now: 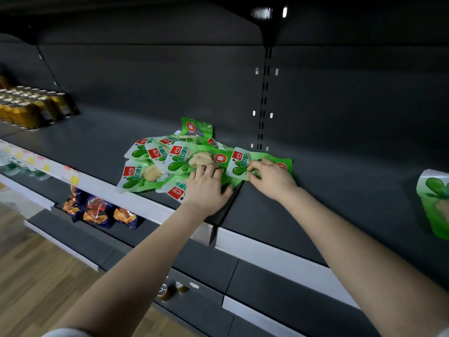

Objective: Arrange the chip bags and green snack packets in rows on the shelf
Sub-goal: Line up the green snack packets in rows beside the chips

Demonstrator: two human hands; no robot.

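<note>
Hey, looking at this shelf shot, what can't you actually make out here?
Head view only:
- Green packet at far right: cut off by the frame's right edge.
- Chip bags on the lower shelf: tops hidden behind the white shelf rail.
- Pile of green snack packets: overlapping, partly under the left hand; count unclear.
- Packet the right hand pinches: print covered by its fingers.
- Gold cans, far left: blurred, labels unreadable.

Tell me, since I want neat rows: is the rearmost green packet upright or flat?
Upright, leaning: the rearmost green packet stands against the shelf's back wall, behind the flat-lying pile.
</note>
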